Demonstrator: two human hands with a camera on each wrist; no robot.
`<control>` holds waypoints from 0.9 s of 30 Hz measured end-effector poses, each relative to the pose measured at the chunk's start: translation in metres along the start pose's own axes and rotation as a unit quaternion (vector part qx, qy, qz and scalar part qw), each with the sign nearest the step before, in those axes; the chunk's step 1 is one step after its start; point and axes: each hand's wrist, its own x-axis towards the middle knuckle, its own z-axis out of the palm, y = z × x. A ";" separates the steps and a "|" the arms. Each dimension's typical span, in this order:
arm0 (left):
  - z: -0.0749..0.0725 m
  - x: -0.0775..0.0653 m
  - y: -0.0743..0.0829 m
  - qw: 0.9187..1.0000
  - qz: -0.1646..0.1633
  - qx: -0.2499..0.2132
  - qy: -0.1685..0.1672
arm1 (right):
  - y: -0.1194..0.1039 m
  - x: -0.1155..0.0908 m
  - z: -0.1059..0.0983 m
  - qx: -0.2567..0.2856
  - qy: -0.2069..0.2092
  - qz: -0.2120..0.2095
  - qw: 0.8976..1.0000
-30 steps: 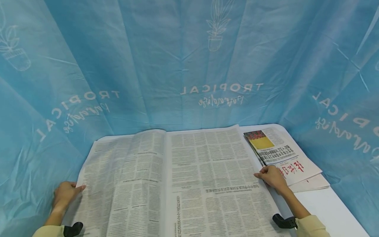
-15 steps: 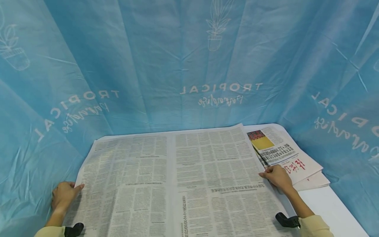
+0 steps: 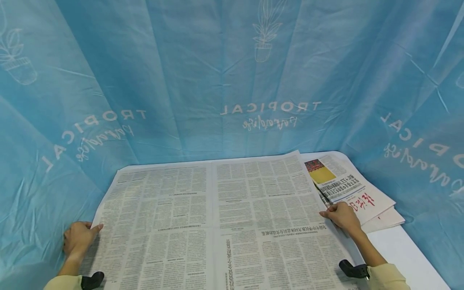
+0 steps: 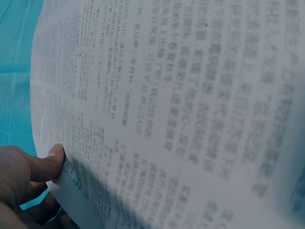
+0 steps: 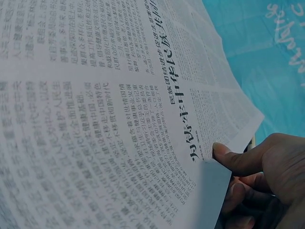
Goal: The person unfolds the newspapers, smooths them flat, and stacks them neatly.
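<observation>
A wide newspaper sheet [image 3: 174, 217] lies spread across the table, its centre crease running away from me, the print upside down in the head view. My left hand [image 3: 79, 238] pinches its left edge, thumb on top and fingers beneath, as the left wrist view shows with the thumb [image 4: 53, 160] on the print. On the opposite side my right hand [image 3: 342, 217] pinches the right edge the same way. In the right wrist view the thumb [image 5: 226, 155] presses on the paper's margin, fingers curled below.
Beside the right hand, a folded newspaper with red characters [image 3: 362, 203] lies on other papers, partly covered by the spread sheet. The white table [image 3: 402, 253] shows at the right. A blue curtain [image 3: 203, 80] surrounds the table at the back and sides.
The bulge left of the crease has flattened out, and the sheet now lies stretched. My right hand has shifted slightly right with its edge; the left hand has barely moved.
</observation>
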 end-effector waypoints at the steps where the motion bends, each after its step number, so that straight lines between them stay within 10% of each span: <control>1: 0.001 0.000 0.000 1.000 -0.001 -0.002 0.005 | 0.000 0.000 0.000 0.000 0.000 0.003 1.000; 19: 0.005 -0.002 0.006 0.998 0.023 0.042 0.042 | -0.001 -0.004 -0.002 -0.005 -0.001 0.003 1.000; 27: 0.003 -0.008 0.015 0.985 0.103 0.125 0.054 | -0.010 -0.010 -0.002 -0.048 0.015 -0.020 0.999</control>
